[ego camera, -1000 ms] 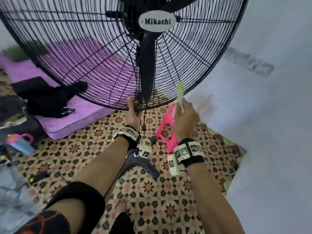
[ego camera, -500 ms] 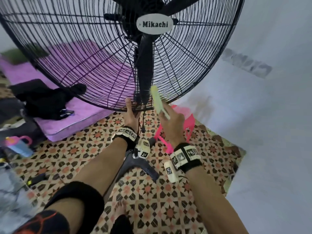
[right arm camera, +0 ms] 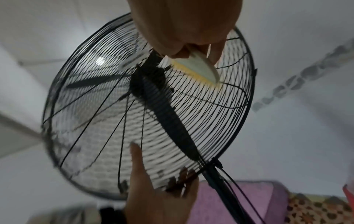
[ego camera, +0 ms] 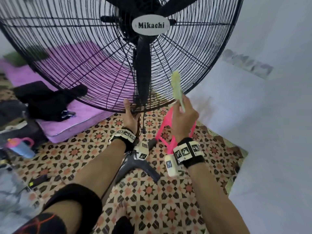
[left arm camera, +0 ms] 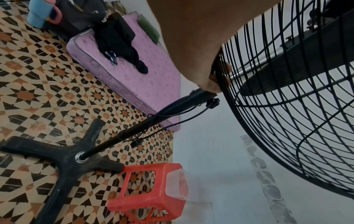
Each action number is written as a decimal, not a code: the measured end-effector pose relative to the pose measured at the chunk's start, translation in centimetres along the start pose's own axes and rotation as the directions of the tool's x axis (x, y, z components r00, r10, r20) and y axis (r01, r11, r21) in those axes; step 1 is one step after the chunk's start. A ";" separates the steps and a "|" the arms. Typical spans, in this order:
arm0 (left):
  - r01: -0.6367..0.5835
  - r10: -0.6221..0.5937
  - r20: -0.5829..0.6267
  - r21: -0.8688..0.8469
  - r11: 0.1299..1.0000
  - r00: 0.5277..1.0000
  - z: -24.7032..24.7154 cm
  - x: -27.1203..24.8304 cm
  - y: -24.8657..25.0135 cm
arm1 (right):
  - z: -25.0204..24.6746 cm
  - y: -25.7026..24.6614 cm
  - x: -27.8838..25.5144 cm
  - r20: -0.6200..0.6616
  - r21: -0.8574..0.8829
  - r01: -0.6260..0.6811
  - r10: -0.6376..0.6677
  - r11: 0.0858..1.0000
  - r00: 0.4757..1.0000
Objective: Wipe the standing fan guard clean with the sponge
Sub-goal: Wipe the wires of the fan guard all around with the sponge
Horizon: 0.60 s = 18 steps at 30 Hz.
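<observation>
A big black wire fan guard with a white "Mikachi" badge fills the top of the head view. My left hand grips the guard's bottom rim, thumb on the front and fingers curled through the wires. My right hand holds a thin yellow-green sponge edge-up against the lower right wires, right of the black blade. In the right wrist view the sponge is pinched between thumb and fingers and lies on the wires.
The fan's pole runs down to a black cross base on patterned floor tiles. A pink stool stands beside the base by the white wall. A purple mattress with black clothes lies left.
My right hand has carried the sponge from near the blade at the bottom centre out to the right and upward along the lower guard wires. The left hand has kept its grip on the rim.
</observation>
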<state>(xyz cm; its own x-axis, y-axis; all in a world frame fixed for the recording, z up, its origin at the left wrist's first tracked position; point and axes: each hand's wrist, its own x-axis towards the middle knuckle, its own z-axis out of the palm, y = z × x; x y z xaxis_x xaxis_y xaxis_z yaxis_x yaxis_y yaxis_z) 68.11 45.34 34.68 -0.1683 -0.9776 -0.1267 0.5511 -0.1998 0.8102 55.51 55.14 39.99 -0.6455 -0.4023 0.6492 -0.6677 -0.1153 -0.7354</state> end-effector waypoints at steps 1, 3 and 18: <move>0.004 -0.004 -0.003 -0.002 1.000 1.000 -0.3 0.2 -0.2 | 0.2 0.0 0.6 -0.048 -0.027 -0.029 0.027 0.999 0.998; 0.020 -0.020 0.002 0.045 0.999 1.000 -0.6 0.3 -0.6 | 0.9 0.0 0.5 0.019 -0.085 -0.005 0.006 0.996 1.000; 0.020 -0.017 -0.023 0.143 0.990 1.000 -1.0 1.5 -1.0 | 1.3 -0.6 -0.6 0.273 -0.044 0.056 -0.042 0.997 0.961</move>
<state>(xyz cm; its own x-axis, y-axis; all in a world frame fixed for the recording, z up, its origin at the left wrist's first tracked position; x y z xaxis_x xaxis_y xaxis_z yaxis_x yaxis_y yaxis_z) 68.14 43.99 33.05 -0.1584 -0.9754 -0.1535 0.4250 -0.2077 0.8810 56.78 54.30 39.79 -0.4914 -0.6295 0.6018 -0.7185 -0.0975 -0.6887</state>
